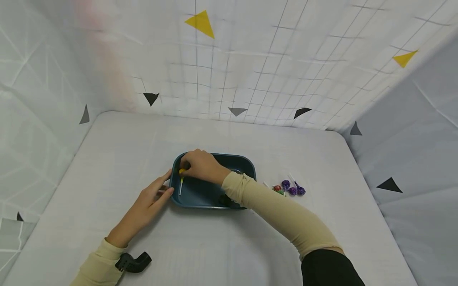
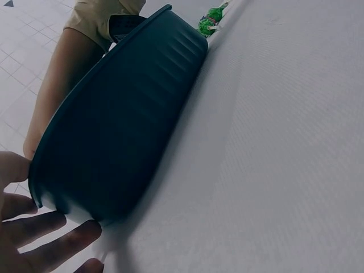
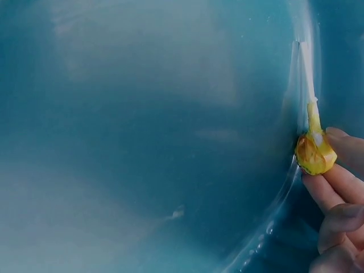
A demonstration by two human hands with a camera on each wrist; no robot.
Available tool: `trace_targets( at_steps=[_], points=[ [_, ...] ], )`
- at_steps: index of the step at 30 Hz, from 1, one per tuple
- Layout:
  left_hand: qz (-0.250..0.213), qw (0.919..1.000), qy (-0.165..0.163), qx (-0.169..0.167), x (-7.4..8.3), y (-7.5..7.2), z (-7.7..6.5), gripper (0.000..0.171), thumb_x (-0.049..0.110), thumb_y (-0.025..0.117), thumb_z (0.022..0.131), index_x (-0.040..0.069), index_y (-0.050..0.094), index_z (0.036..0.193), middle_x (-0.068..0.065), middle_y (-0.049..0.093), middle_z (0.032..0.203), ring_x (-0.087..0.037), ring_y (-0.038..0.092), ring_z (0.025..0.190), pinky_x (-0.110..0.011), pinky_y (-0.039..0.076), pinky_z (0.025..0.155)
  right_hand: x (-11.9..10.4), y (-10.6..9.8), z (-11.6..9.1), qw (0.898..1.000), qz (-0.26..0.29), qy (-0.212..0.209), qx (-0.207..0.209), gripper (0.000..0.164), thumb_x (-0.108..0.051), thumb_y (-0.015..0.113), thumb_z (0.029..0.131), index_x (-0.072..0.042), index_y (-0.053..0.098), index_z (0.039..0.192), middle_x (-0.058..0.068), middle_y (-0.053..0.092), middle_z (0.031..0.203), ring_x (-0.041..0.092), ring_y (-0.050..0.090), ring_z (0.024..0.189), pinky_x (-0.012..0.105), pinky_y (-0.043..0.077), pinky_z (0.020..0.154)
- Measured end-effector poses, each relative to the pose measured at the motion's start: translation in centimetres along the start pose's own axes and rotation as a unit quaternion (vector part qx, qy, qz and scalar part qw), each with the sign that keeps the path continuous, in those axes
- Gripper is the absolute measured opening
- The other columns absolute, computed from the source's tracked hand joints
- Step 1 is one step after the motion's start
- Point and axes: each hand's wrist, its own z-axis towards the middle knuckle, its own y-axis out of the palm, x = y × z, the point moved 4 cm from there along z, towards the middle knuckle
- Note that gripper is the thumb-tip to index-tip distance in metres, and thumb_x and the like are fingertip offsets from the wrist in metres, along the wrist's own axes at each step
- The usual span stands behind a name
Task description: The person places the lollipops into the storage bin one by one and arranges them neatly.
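Observation:
A dark blue-green tray (image 1: 200, 197) stands on the white table. Inside its left end my right hand (image 1: 204, 166) pinches a yellow-wrapped lollipop (image 3: 314, 153) between thumb and fingers. The lollipop's white stick (image 1: 180, 188) points toward the near side of the tray, close to the tray wall. My left hand (image 1: 146, 203) touches the outside of the tray's left end with fingers spread and fairly straight. In the left wrist view its fingertips rest against the tray's outer wall (image 2: 125, 108). The right sleeve hides part of the tray's right side.
Right of the tray lie several loose lollipops, with purple wrappers (image 1: 292, 191), a red one (image 1: 277, 188) and a green one (image 2: 211, 24). White table surface (image 1: 200, 246) extends in front of the tray. White sheets (image 1: 250, 79) hang behind and at both sides.

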Motion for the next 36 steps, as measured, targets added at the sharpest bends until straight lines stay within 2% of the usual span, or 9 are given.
trace_targets(
  at_steps=[8,20,36],
  points=[
    [0.001,1.0000,0.000,0.001,-0.02,0.01,0.02,0.059,0.026,0.049,0.111,0.010,0.028,0.164,-0.021,0.053,0.150,-0.037,0.068,0.116,-0.053,0.058,0.092,0.09,-0.02,-0.06,1.000,0.000,0.002,-0.001,0.025,-0.038,0.078,0.094,-0.020,0.081,0.110,-0.006,0.078,0.106,0.008,0.069,0.092,0.024,0.057,0.076],
    [0.006,1.0000,0.002,0.001,0.25,-0.07,0.00,0.059,0.025,0.049,0.111,0.010,0.028,0.164,-0.021,0.052,0.152,-0.036,0.068,0.117,-0.053,0.057,0.094,0.05,-0.19,-0.25,1.000,0.010,-0.013,0.006,0.021,-0.032,0.077,0.095,-0.018,0.081,0.110,-0.005,0.079,0.109,0.011,0.071,0.101,0.028,0.058,0.085],
    [0.006,1.0000,0.002,0.001,0.23,0.06,-0.04,0.059,0.026,0.049,0.111,0.010,0.028,0.164,-0.021,0.052,0.152,-0.036,0.067,0.117,-0.053,0.057,0.093,0.09,-0.17,-0.34,1.000,0.016,-0.009,0.005,0.020,-0.031,0.077,0.095,-0.019,0.080,0.111,-0.006,0.078,0.110,0.010,0.071,0.103,0.027,0.058,0.086]
  ],
)
